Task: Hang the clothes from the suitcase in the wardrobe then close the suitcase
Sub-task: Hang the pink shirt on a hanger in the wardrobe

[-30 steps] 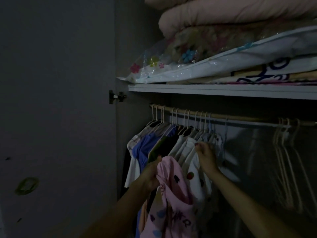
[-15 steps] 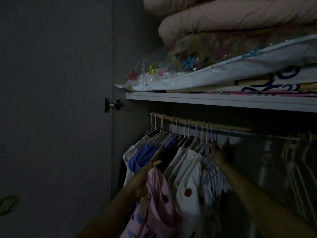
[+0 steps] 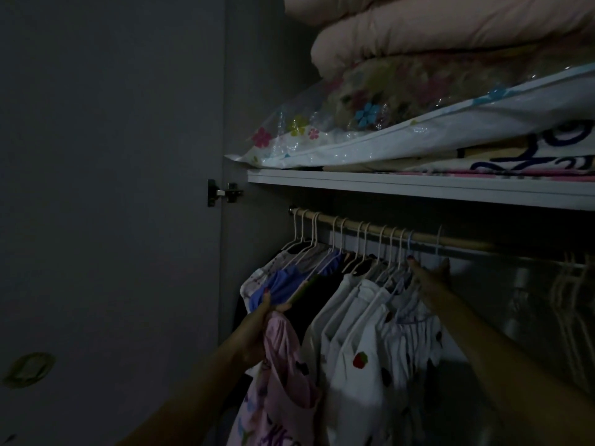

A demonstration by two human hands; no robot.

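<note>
A wooden rail (image 3: 457,239) runs under the wardrobe shelf, with several white hangers and garments crowded at its left end. My left hand (image 3: 257,326) grips the top of a pink printed garment (image 3: 283,381), held up in front of the hanging clothes. My right hand (image 3: 428,278) reaches up among the white hanging clothes (image 3: 370,333) just below the rail, its fingers extended beside a pale blue hanger hook (image 3: 409,246). The scene is dim. The suitcase is out of view.
A white shelf (image 3: 418,188) above the rail carries stacked folded bedding (image 3: 434,91) in clear bags. The open wardrobe door (image 3: 112,188) stands at the left with its hinge (image 3: 223,193). Empty hangers (image 3: 570,291) hang at the rail's right end.
My right hand has risen from the shirt shoulders up to the hanger hooks below the rail. My left hand has lifted the pink garment slightly. My view has tilted up.
</note>
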